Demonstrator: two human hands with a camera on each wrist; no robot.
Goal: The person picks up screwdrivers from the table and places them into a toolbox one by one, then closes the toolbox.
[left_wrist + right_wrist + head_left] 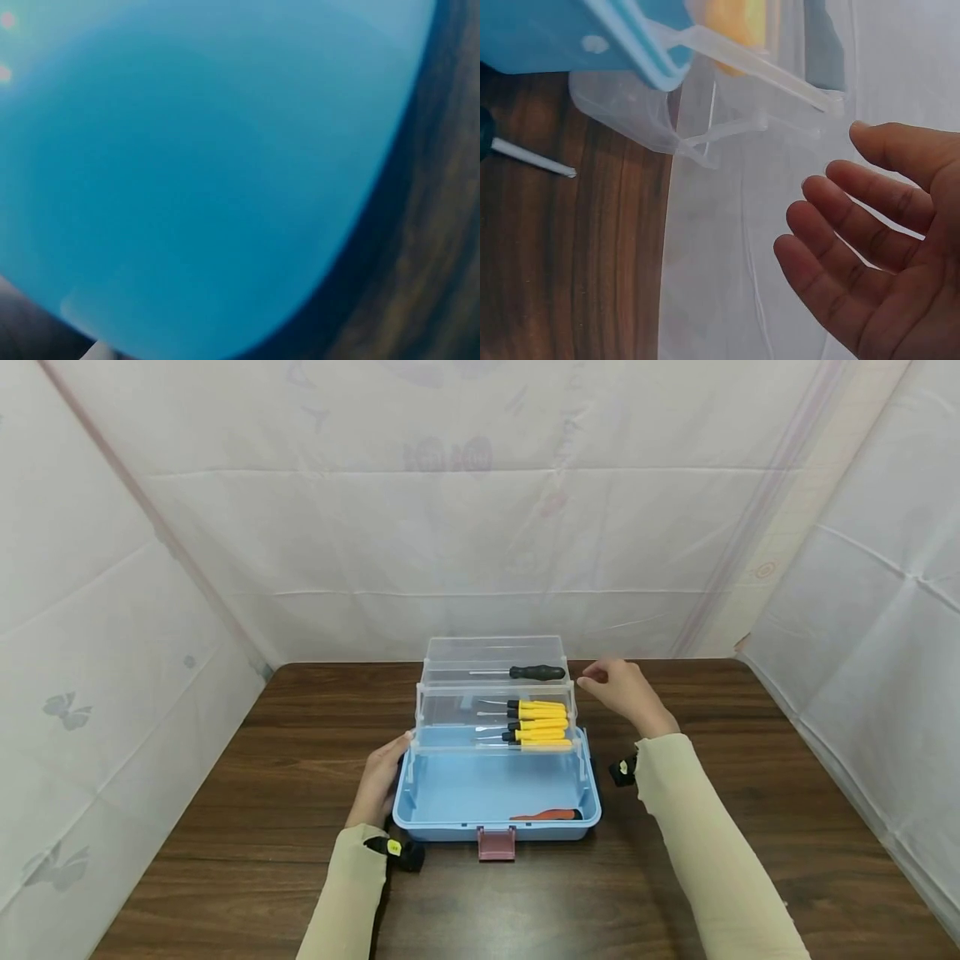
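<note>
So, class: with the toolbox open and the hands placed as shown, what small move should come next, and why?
Probably bring the right hand onto the upper clear tray. It hovers open beside the tray, holding nothing, while the left hand already rests against the blue toolbox, steadying it.

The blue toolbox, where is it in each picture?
Head: the blue toolbox sits mid-table, open, left hand on its left side.
Left wrist: its blue wall fills nearly everything.
Right wrist: only a blue corner, top left.
Shared landmark: the brown wooden table.
</note>
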